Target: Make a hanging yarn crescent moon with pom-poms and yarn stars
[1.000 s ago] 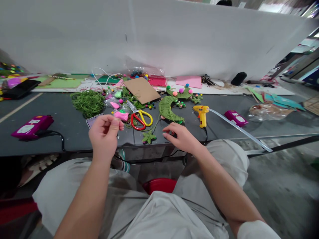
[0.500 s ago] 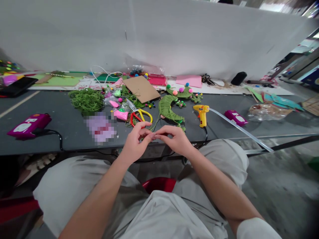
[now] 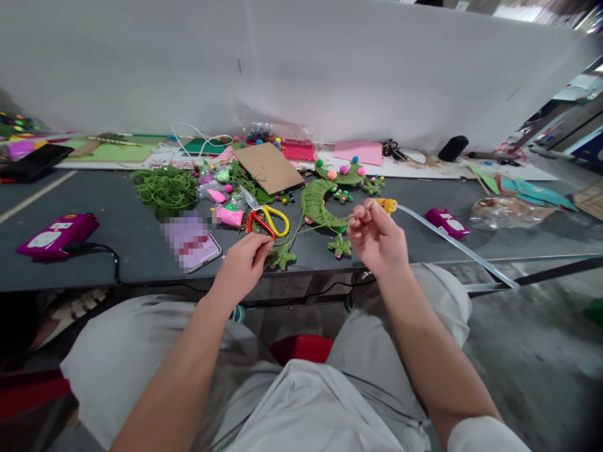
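Pinched thin green yarn (image 3: 296, 232) between fingertips of right hand (image 3: 379, 242), raised in front of yellow glue gun (image 3: 389, 205). Held left hand (image 3: 242, 263) low, just beside green star (image 3: 282, 256) at front edge of table (image 3: 141, 254); could not tell whether loose or gripping. Saw yarn pass near wrapped crescent (image 3: 311, 204) and scissors (image 3: 259, 208). Judged present step as drawing yarn out straight; for next move, judged necessary a firm pinch and slack free from tangles.

Head-worn camera, single view, faces forward and steeply down: legs (image 3: 136, 351) close at bottom, table (image 3: 146, 263) across middle, wall (image 3: 330, 69) filling upper frame.
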The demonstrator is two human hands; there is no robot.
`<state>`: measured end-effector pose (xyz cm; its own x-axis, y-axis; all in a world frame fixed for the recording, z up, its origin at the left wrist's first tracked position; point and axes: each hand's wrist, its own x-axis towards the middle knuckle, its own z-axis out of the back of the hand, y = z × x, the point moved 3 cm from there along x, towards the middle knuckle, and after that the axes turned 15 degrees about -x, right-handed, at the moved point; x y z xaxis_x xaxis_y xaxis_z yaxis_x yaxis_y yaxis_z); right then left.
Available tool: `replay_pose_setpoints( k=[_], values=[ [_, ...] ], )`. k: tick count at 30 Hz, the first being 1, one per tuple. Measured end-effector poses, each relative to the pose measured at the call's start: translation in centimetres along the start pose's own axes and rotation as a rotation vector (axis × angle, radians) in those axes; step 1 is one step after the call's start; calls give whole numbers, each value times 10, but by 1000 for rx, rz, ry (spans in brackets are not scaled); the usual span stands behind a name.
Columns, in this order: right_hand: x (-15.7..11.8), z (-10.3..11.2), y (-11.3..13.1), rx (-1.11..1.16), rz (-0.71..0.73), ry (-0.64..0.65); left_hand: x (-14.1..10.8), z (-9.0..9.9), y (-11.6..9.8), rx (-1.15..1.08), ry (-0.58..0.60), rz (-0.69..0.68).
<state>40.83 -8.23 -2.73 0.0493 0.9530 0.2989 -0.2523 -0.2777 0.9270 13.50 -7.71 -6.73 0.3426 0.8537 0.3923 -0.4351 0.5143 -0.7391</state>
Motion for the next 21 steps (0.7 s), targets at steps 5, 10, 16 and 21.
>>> replay_pose_setpoints(
  k=[5,10,16,21],
  values=[
    [-3,3,2,63,32,26,2,11,0,25,-164,-48],
    [-18,-38,-3,-262,71,341,-1,2,-17,-42,-247,-242],
    [-26,-73,0,-445,248,465,-7,-18,-31,-75,-99,-366],
    [-22,-59,2,-133,130,335,-3,-17,-25,-72,-93,-281]
  ],
)
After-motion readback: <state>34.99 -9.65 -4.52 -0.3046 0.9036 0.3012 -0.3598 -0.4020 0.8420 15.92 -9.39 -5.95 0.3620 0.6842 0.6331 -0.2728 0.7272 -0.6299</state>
